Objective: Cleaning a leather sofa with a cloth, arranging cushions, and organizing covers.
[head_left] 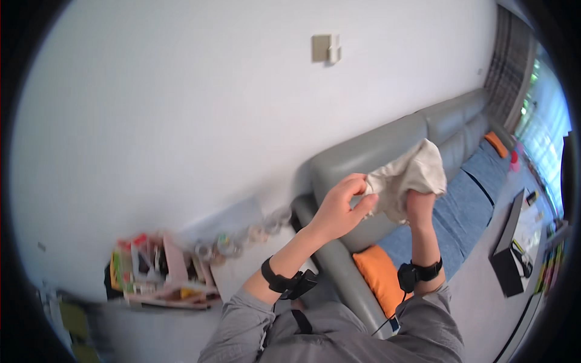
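Observation:
An off-white cloth (411,172), crumpled and limp, is held up in front of the grey sofa. My left hand (348,206) pinches its left edge between thumb and fingers. The cloth drapes over my right hand (419,204), hiding the fingers and leaving only the lower part of the hand and the wrist in sight. Whether the right fingers grip it or are spread beneath it I cannot tell. Each forearm wears a black strap with a small device.
The grey leather sofa (363,145) has blue seat covers (445,242) and an orange cushion (381,275). A low table (514,248) stands at right. Cluttered books and papers (160,269) lie at lower left beside a white surface (242,266) with small items. A switch plate (322,48) is on the wall.

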The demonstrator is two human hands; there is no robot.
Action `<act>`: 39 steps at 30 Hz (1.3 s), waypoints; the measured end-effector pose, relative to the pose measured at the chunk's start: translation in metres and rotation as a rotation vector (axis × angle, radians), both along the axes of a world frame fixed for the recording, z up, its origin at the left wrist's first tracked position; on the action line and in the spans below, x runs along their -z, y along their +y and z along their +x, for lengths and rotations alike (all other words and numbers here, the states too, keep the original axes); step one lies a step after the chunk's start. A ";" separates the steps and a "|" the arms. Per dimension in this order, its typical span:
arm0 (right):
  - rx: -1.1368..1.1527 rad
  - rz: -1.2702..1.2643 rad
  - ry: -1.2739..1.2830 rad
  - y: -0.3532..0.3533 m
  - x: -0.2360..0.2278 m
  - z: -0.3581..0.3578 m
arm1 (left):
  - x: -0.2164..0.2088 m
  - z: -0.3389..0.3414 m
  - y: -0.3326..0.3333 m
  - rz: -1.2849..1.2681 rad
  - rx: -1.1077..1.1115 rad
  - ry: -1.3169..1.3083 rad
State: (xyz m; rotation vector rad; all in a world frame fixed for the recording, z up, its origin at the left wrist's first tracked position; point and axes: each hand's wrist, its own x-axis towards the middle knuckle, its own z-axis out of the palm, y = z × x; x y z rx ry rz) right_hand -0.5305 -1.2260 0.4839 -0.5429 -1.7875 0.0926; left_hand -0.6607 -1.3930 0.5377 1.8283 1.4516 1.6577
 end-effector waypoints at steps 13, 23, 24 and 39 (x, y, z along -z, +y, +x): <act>-0.295 -0.027 -0.151 0.143 -0.166 -0.189 | -0.072 -0.164 0.147 0.078 -0.255 0.016; -0.326 -0.071 -0.429 0.195 -0.213 -0.263 | -0.101 -0.205 0.187 0.061 -0.296 0.042; -0.295 0.026 -0.506 0.198 -0.211 -0.267 | -0.102 -0.205 0.187 0.065 -0.296 0.036; -0.144 0.083 -0.634 0.164 -0.224 -0.273 | -0.093 -0.207 0.207 0.303 -0.391 0.127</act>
